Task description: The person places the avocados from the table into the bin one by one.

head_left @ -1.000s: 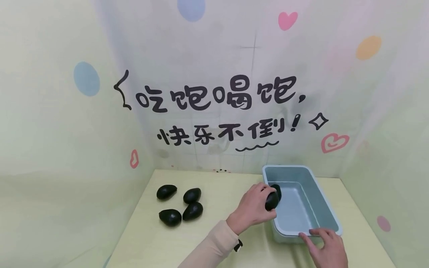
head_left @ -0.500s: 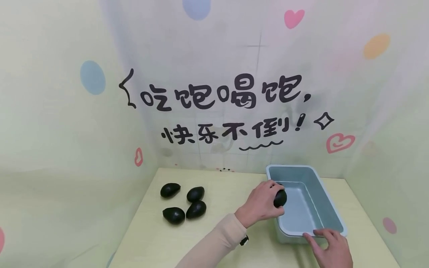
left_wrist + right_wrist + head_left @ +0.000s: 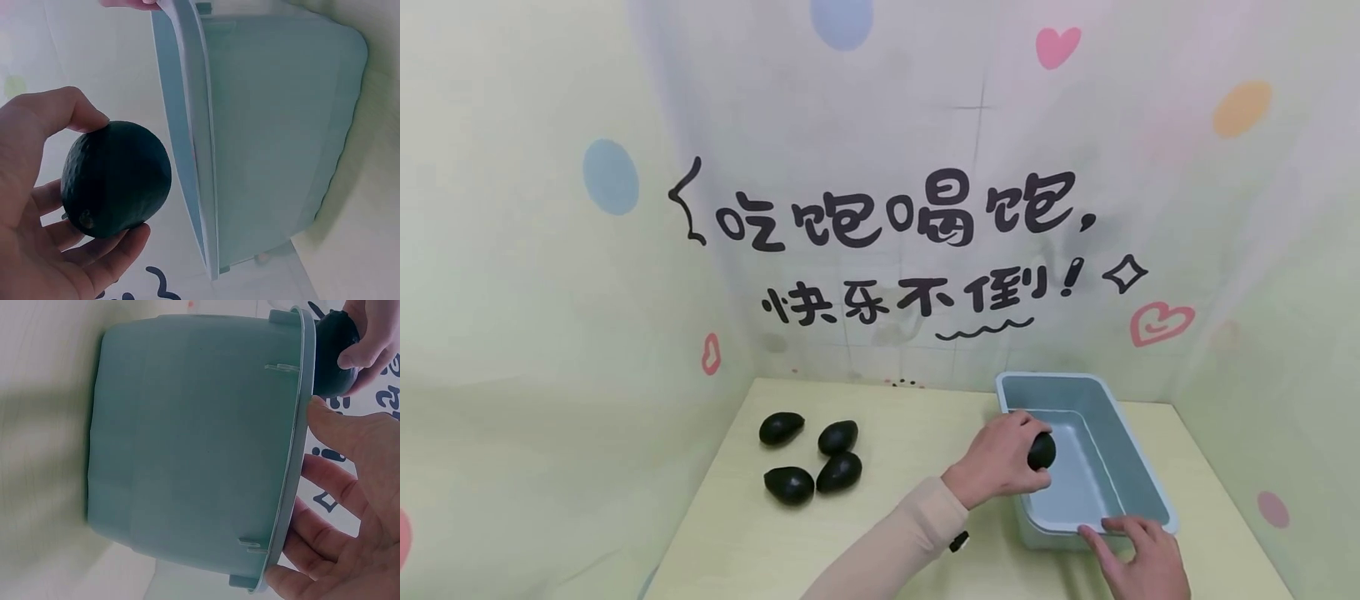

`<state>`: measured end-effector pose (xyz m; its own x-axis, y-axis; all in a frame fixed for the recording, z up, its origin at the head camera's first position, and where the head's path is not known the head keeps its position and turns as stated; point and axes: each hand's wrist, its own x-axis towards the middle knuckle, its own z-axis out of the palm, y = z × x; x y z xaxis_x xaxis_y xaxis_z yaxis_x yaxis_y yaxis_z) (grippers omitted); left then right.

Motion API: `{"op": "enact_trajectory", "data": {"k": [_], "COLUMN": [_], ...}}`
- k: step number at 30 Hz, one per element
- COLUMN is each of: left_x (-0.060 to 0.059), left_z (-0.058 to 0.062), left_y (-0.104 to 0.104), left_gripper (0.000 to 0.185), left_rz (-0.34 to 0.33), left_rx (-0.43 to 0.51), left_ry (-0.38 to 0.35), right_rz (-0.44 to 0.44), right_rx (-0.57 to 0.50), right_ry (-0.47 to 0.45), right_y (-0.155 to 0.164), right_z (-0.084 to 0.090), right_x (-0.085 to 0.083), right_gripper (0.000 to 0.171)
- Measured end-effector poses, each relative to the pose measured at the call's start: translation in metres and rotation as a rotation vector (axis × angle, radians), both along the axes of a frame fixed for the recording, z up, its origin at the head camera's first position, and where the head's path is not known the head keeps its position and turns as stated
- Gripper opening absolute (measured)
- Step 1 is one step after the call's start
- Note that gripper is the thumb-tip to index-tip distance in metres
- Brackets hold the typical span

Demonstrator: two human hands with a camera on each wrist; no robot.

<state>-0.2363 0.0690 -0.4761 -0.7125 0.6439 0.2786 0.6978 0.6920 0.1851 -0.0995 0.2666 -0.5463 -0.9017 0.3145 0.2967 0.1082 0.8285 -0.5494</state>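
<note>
An avocado (image 3: 1042, 451) is gripped by the left hand (image 3: 1000, 458), right of the centre of the head frame; the thumb is set on one side and bent fingers on the other, spread only as far as the fruit's width. The fruit is held above the left part of a blue-green tub (image 3: 1117, 450), and at the left of the left wrist frame it is seen apart from the rim. At the lower right of the head frame, the tub's near rim is held by the right hand (image 3: 1142, 562), with thumb and bent fingers placed along it. The left forearm is covered by a pale sleeve (image 3: 895, 542). At the lower left, four more avocados (image 3: 789, 485) are grouped on a pale yellow table (image 3: 917, 433). Behind, the wall covering (image 3: 880, 100) is printed with black Chinese characters, hearts and coloured spots.
</note>
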Motion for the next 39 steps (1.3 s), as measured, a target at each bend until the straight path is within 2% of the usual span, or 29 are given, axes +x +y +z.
{"op": "enact_trajectory", "data": {"k": [3, 10, 20, 26, 30, 35, 39], "left_x": [-0.002, -0.003, -0.006, -0.004, -0.001, 0.001, 0.0], "left_z": [0.001, -0.004, -0.009, -0.005, -0.002, 0.0, -0.003], "left_y": [0.004, 0.01, 0.011, 0.018, 0.025, 0.029, 0.033], "left_gripper": [0.054, 0.054, 0.056, 0.057, 0.057, 0.056, 0.05], "left_rz": [-0.001, -0.013, -0.003, -0.024, -0.034, -0.027, -0.013], "left_rx": [-0.03, -0.06, -0.068, -0.058, -0.048, -0.044, -0.029], "left_ry": [-0.015, -0.058, -0.069, -0.051, -0.051, -0.072, -0.056], "right_rz": [0.004, -0.007, 0.003, -0.002, 0.006, -0.004, -0.008], "right_rx": [0.007, 0.003, 0.01, 0.015, 0.011, 0.019, 0.027], "right_ry": [0.018, -0.025, 0.02, 0.081, 0.082, 0.065, 0.122], "right_y": [0.0, 0.0, -0.001, 0.0, 0.002, 0.001, 0.001], "right_z": [0.001, 0.002, -0.001, -0.004, -0.004, -0.006, -0.009], "right_x": [-0.001, 0.0, -0.003, -0.003, -0.003, -0.004, -0.005], "right_gripper": [0.033, 0.034, 0.032, 0.029, 0.03, 0.031, 0.027]}}
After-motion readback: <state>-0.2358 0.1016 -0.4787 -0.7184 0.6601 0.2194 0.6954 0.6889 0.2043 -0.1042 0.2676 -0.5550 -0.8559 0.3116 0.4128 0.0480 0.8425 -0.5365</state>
